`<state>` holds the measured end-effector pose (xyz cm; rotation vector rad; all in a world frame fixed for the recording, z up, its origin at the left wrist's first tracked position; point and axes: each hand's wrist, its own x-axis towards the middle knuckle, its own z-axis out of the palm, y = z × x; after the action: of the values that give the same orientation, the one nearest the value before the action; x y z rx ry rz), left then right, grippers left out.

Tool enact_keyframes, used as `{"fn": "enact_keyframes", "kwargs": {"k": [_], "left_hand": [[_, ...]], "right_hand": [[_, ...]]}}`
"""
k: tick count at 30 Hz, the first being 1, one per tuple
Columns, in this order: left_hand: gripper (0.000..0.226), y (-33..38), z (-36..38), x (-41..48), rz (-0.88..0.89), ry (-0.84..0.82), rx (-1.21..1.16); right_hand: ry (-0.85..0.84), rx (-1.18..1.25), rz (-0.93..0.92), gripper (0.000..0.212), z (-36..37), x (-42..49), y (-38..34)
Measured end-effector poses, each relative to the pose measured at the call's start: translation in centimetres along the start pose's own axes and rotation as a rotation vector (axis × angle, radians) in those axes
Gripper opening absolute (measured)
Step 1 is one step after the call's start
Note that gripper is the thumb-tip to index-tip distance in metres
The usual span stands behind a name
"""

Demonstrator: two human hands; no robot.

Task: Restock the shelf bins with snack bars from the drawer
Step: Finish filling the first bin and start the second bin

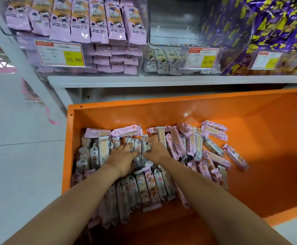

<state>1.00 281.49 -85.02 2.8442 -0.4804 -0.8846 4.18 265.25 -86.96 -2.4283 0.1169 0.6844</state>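
Hands meet in the middle of the orange drawer [250, 156]: the left hand [122, 157] comes in from 7 o'clock and the right hand [155, 150] from 5 o'clock, and a small clutch of grey-white snack bars [138, 147] stands between them. The left fingers [126, 149] are bent down over the tops of those bars. The right fingers [153, 140] curl round the bar on the clutch's 3 o'clock side. Both hands thus hold the one bunch, squeezed from either side with almost no gap left. The held bars stand on edge with their long axes running 12 to 6 o'clock, like the rows around them. The heap fills the drawer's 9 o'clock half, and lilac snack bars [176, 144] lie looser at 3 o'clock of the right hand. The middle bin [170, 23] sits at about 12 to 1 o'clock from the hands, beyond the drawer's far wall and higher up. It is nearly bare, with only a short row of white bars [163, 63] at its front beside a price tag [201, 57]. The left bin [2, 30] at 11 o'clock is packed with lilac packs [73, 23], so the middle one looks like the target. The lift would then go up and away toward 12 o'clock with the bars' axis unchanged. The right hand is slightly the nearer of the two.
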Motion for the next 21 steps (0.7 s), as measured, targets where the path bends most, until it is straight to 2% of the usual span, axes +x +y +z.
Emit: {"fn": "enact_keyframes", "kwargs": {"k": [4, 6, 16, 19, 21], "left_hand": [[0.07, 0.6, -0.2, 0.2, -0.014, 0.091, 0.005], [0.073, 0.9, 0.0, 0.5, -0.037, 0.135, 0.026], [0.084, 2.9, 0.5, 2.3, 0.038, 0.108, 0.114], [0.089, 4.0, 0.4, 2.8, -0.038, 0.186, 0.093], [0.074, 4.3, 0.8, 3.3, -0.142, 0.261, 0.08]], "right_hand": [[0.141, 0.038, -0.029, 0.048, -2.0, -0.3, 0.4], [0.142, 0.066, -0.057, 0.043, -2.9, -0.7, 1.1], [0.159, 0.13, -0.093, 0.038, -5.5, -1.4, 3.2], [0.142, 0.118, -0.104, 0.039, -5.7, -1.4, 3.7], [0.134, 0.103, -0.106, 0.04, -5.4, -1.3, 4.2]]}}
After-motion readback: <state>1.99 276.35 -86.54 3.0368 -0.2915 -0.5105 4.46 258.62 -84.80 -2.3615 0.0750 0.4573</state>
